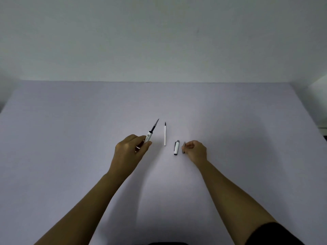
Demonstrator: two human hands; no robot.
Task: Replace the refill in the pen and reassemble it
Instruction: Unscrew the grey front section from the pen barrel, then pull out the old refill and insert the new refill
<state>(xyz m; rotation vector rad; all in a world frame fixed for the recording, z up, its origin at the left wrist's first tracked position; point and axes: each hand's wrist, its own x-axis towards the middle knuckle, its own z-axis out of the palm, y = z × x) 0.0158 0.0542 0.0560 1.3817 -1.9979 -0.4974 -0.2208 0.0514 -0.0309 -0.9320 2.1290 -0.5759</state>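
While the white pen barrel (148, 137) with its refill protruding is gripped in the left hand (130, 149), a small grey tip piece (183, 147) is pinched by the right hand (195, 150); a spare refill (165, 135) and cap (176, 148) are laid on the tabletop (70, 129) between them.

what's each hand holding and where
Left hand holds the pen barrel by its rear half, refill tip sticking out. Right hand pinches a small grey piece at its side.

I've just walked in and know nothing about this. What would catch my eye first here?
Two bare arms reach over a plain pale tabletop. The left hand holds a white pen barrel with a dark refill tip poking out, angled away. Between the hands lie a thin white spare refill and a white cap with a grey clip; the right hand pinches a small grey piece.
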